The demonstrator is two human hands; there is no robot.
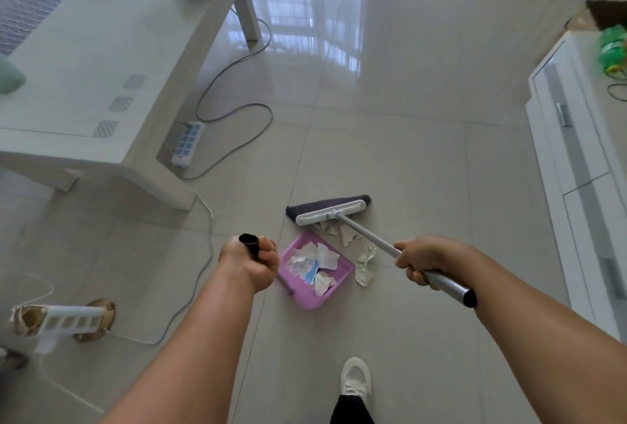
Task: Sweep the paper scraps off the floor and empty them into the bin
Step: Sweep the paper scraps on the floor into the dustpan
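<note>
A pink dustpan [307, 299] rests on the tiled floor with several paper scraps [317, 262] inside it. My left hand [251, 262] is shut on the black top of the dustpan's upright handle. My right hand [424, 259] grips the silver pole of a broom, whose white head with dark bristles [327, 211] touches the floor just beyond the pan. More scraps [346, 233] lie between the broom head and the pan's mouth. A crumpled piece [364, 264] lies right of the pan. No bin is in view.
A white low table [101, 60] stands at left, with a power strip [186, 143] and trailing cables [234, 111] beside it. A white cabinet [576, 169] runs along the right. A gold-based lamp [96, 320] lies at lower left. My white shoe [354, 378] is near the bottom.
</note>
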